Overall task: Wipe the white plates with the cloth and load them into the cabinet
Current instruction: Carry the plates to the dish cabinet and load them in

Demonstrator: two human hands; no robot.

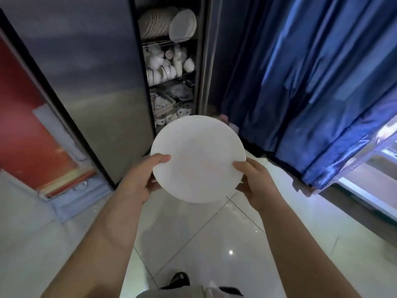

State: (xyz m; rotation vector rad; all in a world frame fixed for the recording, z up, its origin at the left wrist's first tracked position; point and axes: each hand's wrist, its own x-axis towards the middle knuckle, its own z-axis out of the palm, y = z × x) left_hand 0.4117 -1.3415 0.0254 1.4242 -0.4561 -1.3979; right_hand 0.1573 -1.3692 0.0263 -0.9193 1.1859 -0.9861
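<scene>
White plate (198, 158) sits pinched between my left hand (140, 179) and right hand (254, 181), thumbs on top. It could slip and smash on the hard floor (204, 244) before reaching the cabinet (169, 61).

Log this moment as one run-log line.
held: white plate | left hand: grips left rim | right hand: grips right rim | cabinet: open, other plates racked inside

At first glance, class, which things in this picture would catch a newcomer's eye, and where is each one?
The white plate stands out at the centre, with the left hand and the right hand each gripping an edge. Behind it the open cabinet shows upright stacked plates on its top rack, with cups and bowls below. A shiny blue curtain fills the right side.
</scene>
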